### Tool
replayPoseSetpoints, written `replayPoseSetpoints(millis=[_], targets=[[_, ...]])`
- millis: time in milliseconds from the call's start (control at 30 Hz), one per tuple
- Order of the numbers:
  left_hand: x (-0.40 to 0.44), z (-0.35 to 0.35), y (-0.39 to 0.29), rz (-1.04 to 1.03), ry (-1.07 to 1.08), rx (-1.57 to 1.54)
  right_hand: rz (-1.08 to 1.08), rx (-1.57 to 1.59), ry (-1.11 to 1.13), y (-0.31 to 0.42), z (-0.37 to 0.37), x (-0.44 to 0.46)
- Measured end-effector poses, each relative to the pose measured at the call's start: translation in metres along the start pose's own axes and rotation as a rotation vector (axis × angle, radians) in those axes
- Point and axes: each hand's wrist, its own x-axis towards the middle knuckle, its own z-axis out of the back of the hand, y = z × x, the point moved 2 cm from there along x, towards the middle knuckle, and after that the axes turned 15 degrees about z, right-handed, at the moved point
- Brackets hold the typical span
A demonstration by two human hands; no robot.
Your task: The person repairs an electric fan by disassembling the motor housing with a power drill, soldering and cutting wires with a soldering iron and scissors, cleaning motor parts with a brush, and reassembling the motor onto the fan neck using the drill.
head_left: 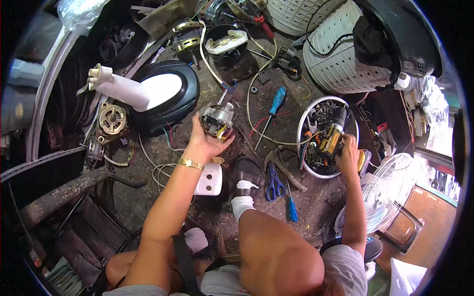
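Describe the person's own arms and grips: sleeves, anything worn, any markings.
Short grey sleeves leave both forearms bare. The left grip has no glove, and a shiny gold-coloured metal band circles that wrist. The right grip is also gloveless, with nothing visible on its wrist. No markings can be made out on either arm.

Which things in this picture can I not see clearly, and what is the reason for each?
All in the head view:
- Underside of the motor: hidden by the left hand.
- Grip of the drill: covered by the right hand, so how the fingers close there is unclear.
- Small metal parts in the bowl: too small and crowded to count; the drill covers some.
- Upper white perforated drum: cut off by the top edge.
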Motion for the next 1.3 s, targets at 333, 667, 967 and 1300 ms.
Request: replayPoseSetpoints(millis=[333, 667, 967, 1300], targets=[[-0.047, -0.008, 0.016, -0.086, 0.096, -0.261, 0.21, 0.267, -0.376, 0.134, 0.045, 0.044], [-0.054, 0.004, 0.021, -0.251, 0.13, 0.008, 0.252, 0.741, -0.282, 0.176, 0.037, 0.076], [-0.063, 0.021, 0.012, -1.027, -0.067, 1.295, 0.94, 0.703, -0.08, 0.254, 0.072, 0.134], [-0.067, 0.01, 0.018, -1.186, -0.111, 1.542, 1.004, 0.413, 0.158, 0.239, 0.072, 0.145]])
